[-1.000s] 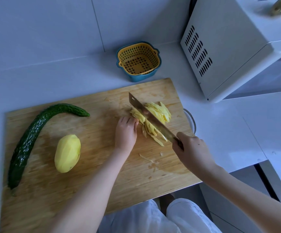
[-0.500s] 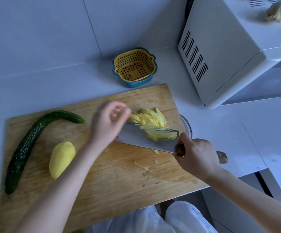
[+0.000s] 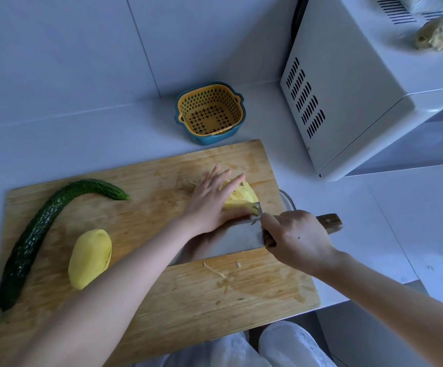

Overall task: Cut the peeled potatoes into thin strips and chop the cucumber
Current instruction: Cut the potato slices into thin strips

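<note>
Potato strips [image 3: 241, 199], thin, apparently heaped on steel cleaver [image 3: 232, 241].

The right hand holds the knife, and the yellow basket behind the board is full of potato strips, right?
Not quite. In the head view the yellow basket is empty; the potato strips lie on the board under the left hand. The right hand does hold the knife.
</note>
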`<action>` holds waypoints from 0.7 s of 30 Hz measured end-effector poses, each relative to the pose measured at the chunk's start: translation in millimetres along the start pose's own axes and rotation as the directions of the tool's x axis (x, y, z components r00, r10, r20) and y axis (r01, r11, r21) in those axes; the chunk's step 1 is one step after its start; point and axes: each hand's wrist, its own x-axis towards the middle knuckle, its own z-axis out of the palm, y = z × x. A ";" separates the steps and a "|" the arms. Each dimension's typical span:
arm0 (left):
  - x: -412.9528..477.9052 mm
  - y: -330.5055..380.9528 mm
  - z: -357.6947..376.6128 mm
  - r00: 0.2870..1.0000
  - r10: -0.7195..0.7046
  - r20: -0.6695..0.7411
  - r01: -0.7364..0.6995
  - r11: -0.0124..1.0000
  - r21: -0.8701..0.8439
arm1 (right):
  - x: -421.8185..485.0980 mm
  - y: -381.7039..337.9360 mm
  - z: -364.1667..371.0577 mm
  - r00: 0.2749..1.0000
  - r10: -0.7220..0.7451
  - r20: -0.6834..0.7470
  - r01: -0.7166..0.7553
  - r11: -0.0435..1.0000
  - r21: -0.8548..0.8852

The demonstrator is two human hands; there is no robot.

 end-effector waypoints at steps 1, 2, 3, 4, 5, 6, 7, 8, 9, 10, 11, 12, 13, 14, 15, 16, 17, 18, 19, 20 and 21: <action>5.4 -3.3 0.5 0.999 -0.031 -0.038 0.031 1.000 0.001 | -0.4 0.9 0.4 1.000 -0.016 0.000 0.016 1.000 0.005; 9.9 -6.5 1.0 0.996 -0.058 -0.065 0.059 0.998 0.010 | -1.1 1.7 0.8 1.000 -0.029 -0.002 0.029 1.000 0.008; 14.0 -10.3 1.5 0.992 -0.084 -0.092 0.087 0.996 0.028 | -2.0 2.7 1.2 0.999 -0.040 -0.002 0.040 0.999 0.009; 18.3 -14.7 0.7 0.986 -0.108 -0.126 0.115 0.992 0.044 | -2.9 3.9 1.2 0.999 -0.048 0.002 0.048 0.999 0.010; 21.9 -18.7 -1.9 0.976 -0.140 -0.164 0.149 0.988 0.044 | -3.9 5.8 1.7 0.999 -0.053 0.008 0.053 0.999 0.011; 23.5 -21.0 -6.9 0.963 -0.170 -0.210 0.179 0.984 0.025 | -4.9 8.0 2.4 0.998 -0.055 0.013 0.054 0.998 0.011; 23.5 -19.8 -13.9 0.949 -0.188 -0.254 0.190 0.982 -0.018 | -5.4 10.3 3.1 0.999 -0.052 0.015 0.052 0.999 0.012; 22.5 -15.8 -20.2 0.943 -0.184 -0.276 0.172 0.983 -0.068 | -5.2 12.5 3.7 0.999 -0.048 0.013 0.048 0.999 0.014; 19.8 -7.7 -26.4 0.954 -0.150 -0.258 0.125 0.986 -0.112 | -4.1 14.2 3.8 0.999 -0.044 0.008 0.044 0.999 0.015; 15.7 2.2 -29.1 0.975 -0.085 -0.203 0.056 0.988 -0.143 | -2.4 14.9 3.4 0.999 -0.042 0.001 0.042 0.999 0.017; 10.7 13.9 -29.0 0.990 -0.003 -0.139 -0.019 0.987 -0.160 | -0.9 15.1 2.8 0.999 -0.043 -0.011 0.044 0.999 0.024; 6.5 22.9 -23.8 0.995 0.070 -0.078 -0.081 0.985 -0.155 | 0.3 14.8 1.9 0.999 -0.046 -0.023 0.047 0.998 0.033; 3.6 29.0 -17.9 0.993 0.118 -0.029 -0.121 0.983 -0.139 | 1.2 14.3 0.8 0.998 -0.048 -0.032 0.049 0.998 0.042; 2.8 30.3 -11.1 0.992 0.124 -0.006 -0.124 0.985 -0.124 | 1.6 13.9 -0.3 0.998 -0.052 -0.034 0.053 0.998 0.044; 4.4 27.5 -5.8 0.995 0.100 -0.007 -0.100 0.989 -0.110 | 1.8 13.3 -1.1 0.998 -0.057 -0.032 0.059 0.997 0.040; 7.4 23.2 -2.7 0.998 0.061 -0.022 -0.063 0.993 -0.103 | 1.8 12.9 -1.3 0.998 -0.064 -0.025 0.065 0.997 0.032; 11.1 18.8 -1.3 0.999 0.022 -0.044 -0.026 0.995 -0.097 | 1.8 12.7 -0.9 0.997 -0.071 -0.016 0.071 0.997 0.023; 14.7 14.6 -0.1 0.997 -0.007 -0.074 0.001 0.997 -0.080 | 1.7 12.2 -0.3 0.997 -0.076 -0.003 0.076 0.997 0.013; 18.6 11.5 0.4 0.995 -0.030 -0.100 0.025 0.998 -0.051 | 1.5 11.4 0.4 0.997 -0.079 0.013 0.079 0.997 0.004; 21.9 8.4 0.2 0.991 -0.053 -0.120 0.051 0.999 -0.019 | 1.6 10.6 1.1 0.997 -0.078 0.027 0.078 0.997 -0.001; 24.6 4.9 -0.3 0.986 -0.080 -0.146 0.082 0.997 0.010 | 1.4 10.1 1.9 0.997 -0.072 0.040 0.072 0.997 0.000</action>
